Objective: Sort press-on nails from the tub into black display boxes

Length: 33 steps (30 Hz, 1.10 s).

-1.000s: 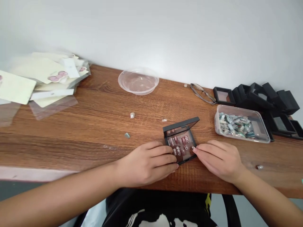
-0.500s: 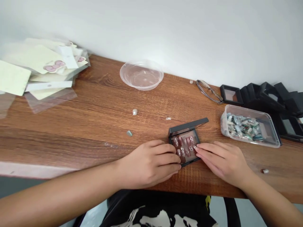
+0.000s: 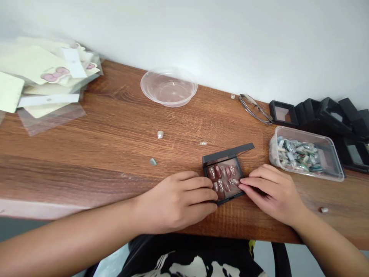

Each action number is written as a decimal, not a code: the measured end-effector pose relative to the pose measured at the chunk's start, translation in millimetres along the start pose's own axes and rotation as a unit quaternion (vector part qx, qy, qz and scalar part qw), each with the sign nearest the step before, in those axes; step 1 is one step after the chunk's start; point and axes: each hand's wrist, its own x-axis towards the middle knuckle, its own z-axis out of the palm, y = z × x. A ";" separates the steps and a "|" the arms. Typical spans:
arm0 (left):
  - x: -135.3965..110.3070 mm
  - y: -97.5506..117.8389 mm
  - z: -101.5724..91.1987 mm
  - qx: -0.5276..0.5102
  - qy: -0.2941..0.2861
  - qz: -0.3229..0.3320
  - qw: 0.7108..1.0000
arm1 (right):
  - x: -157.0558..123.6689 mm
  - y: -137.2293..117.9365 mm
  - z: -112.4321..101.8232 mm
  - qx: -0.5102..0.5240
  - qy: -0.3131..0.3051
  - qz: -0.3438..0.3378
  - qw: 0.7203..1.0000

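A small black case lies open near the front edge of the wooden table, its lid tilted up at the back. Inside are several dark red press-on nails with silver decoration. My left hand rests at the case's left side, fingers curled against its edge. On the right, my right hand has its fingertips pressed together at the case's near right corner, touching the nails or the rim.
A clear tub of green patterned nails stands right of the case, with several empty black cases behind it. Glasses and a clear bowl lie at the back. Cards in plastic sleeves pile at the left. Loose nails dot the table.
My right hand's fingers have drawn together at the case's right edge. The left hand keeps its place. The view has shifted slightly.
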 end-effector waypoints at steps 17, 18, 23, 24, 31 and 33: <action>-0.1 0.0 -0.3 -0.007 -0.007 0.000 1.000 | 6.3 -1.3 3.2 -0.013 -0.012 0.031 0.999; -0.3 0.0 -0.5 -0.007 -0.009 0.000 1.000 | 6.2 -1.1 3.3 -0.015 -0.006 0.029 0.999; -0.4 0.8 -1.0 -0.008 -0.010 -0.002 1.000 | 3.0 2.9 6.0 -0.034 -0.025 -0.011 0.999; -0.1 1.1 -1.0 -0.009 -0.010 -0.003 1.000 | 2.4 3.7 6.6 -0.038 -0.036 -0.017 0.998; 0.7 0.8 -0.4 -0.011 -0.013 -0.004 1.000 | 3.2 2.8 6.8 -0.024 -0.071 -0.005 0.997; 0.6 0.2 -0.1 -0.014 -0.011 -0.004 1.000 | 3.9 2.1 6.5 -0.018 -0.081 0.005 0.997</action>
